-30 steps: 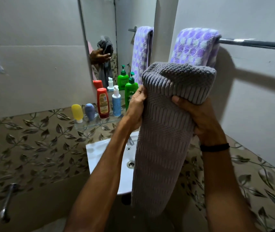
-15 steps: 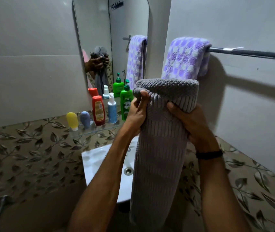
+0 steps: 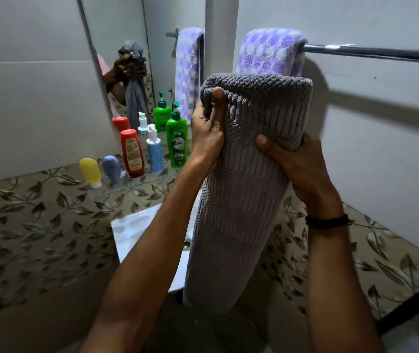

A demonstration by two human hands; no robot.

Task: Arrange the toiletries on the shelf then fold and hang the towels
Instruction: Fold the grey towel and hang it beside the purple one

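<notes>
grey towel (image 3: 244, 200): biggest thing here. Folded over into a long strip w/ the fold at the top, hanging straight down over the sink. Held up just below rail height, prob so the doubled end can go over the bar in one go.
towel rail (image 3: 371, 52): runs along the right wall, bare to the right of the purple one, so there's room for the grey towel.
purple check towel (image 3: 269, 50): already draped over the rail's left end, right behind the grey one's top. Looks done imo.
sink (image 3: 137, 225): white, below the shelf; the grey towel's tail hangs in front of it, not touching afaict.
glass shelf (image 3: 142, 184): under the mirror, bottles lined up on it in a row, so the toiletries part looks sorted.
left hand (image 3: 207, 133): gripping the towel's left edge near the top, thumb up the front. Keeps the layers from sliding apart.
right hand (image 3: 295, 159): gripping the right edge a bit lower, thumb across the front, fingers hidden behind.
bottles: green pump bottle (image 3: 177, 143), blue pump bottle (image 3: 154, 154), red bottle (image 3: 132, 154), then the small yellow bottle (image 3: 90, 169) and blue-grey bottle (image 3: 111, 168), all upright, tall to short going left.
next: lift and drape over the bare rail. Risk = uneven halves, it slides off.
</notes>
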